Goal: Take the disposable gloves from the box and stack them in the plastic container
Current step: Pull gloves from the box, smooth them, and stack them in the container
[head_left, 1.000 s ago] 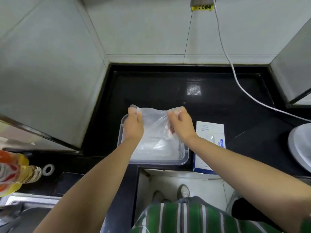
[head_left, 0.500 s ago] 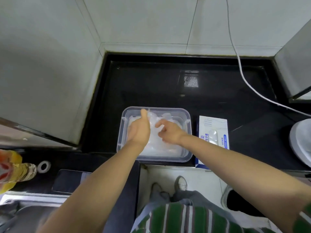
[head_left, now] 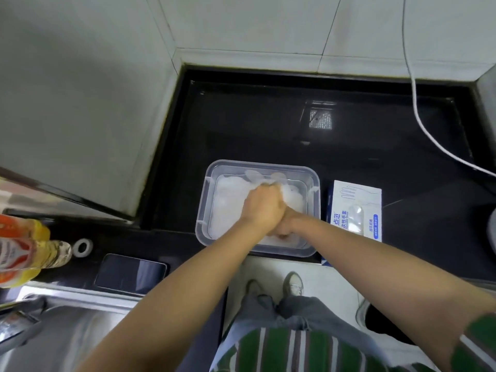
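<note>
The plastic container [head_left: 258, 165] is set at the centre of the frame on the black worktop [head_left: 268, 124], with the box [head_left: 354, 208] just right of it. The disposable gloves [head_left: 228, 196] are piled inside. The left hand [head_left: 261, 208] is pressed onto the pile, over the right hand [head_left: 284, 228]. Whether either hand's fingers are grasping cannot be told.

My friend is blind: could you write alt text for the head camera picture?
The left hand lies over the right hand, both hands resting on clear gloves inside a plastic container on a black counter. A glove box sits beside it.
</note>
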A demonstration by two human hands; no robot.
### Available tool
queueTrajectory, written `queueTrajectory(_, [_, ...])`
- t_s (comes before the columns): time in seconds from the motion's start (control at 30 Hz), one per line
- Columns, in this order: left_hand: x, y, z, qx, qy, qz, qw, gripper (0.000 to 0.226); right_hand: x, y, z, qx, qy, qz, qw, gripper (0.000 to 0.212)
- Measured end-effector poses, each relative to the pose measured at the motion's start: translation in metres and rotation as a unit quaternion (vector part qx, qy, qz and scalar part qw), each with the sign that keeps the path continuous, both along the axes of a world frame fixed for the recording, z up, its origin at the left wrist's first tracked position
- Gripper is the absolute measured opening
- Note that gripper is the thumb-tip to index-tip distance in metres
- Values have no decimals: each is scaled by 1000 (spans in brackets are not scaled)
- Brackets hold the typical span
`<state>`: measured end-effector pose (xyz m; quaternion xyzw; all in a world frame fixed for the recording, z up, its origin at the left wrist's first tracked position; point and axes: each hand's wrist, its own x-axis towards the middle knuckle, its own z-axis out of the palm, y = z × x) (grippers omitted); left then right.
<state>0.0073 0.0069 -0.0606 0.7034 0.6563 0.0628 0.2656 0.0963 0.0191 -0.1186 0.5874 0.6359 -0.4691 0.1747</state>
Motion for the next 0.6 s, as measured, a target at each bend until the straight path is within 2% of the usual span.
queueTrajectory(0.03, [-1, 4, -11, -116, 4, 37, 993, 23, 2, 0, -1, -8, -5, -4, 1000, 21])
queueTrajectory(0.07, [-7, 5, -20, -198, 0, 72, 978, 28, 3, 0, 1, -13, -3, -5, 1000, 35])
queueTrajectory(0.1, [-16, 6, -30, -234, 3, 95, 968, 36, 3, 1, 2, -24, 4, -13, 1000, 64])
queueTrajectory(0.13, [-26, 5, -36, -245, 13, 110, 963, 43, 5, 0, 3, -31, 11, -23, 999, 90])
queueTrajectory(0.17, [-36, 4, -42, -231, 29, 120, 965, 49, 6, 1, 5, -32, 15, -28, 999, 104])
queueTrajectory(0.2, [-45, 3, -47, -210, 46, 128, 968, 53, 6, 1, 7, -31, 19, -35, 999, 110])
queueTrajectory(0.27, [-54, 0, -52, -186, 54, 135, 972, 59, 7, 1, 7, -38, 25, -65, 997, 111])
queueTrajectory(0.43, [-53, -7, -61, -199, 66, 116, 971, 72, 5, 2, 7, -50, 28, -89, 994, 111])
queueTrajectory(0.6, [-53, -1, -42, -239, 83, 70, 965, 61, 6, 3, 22, -84, 47, -91, 991, 104])
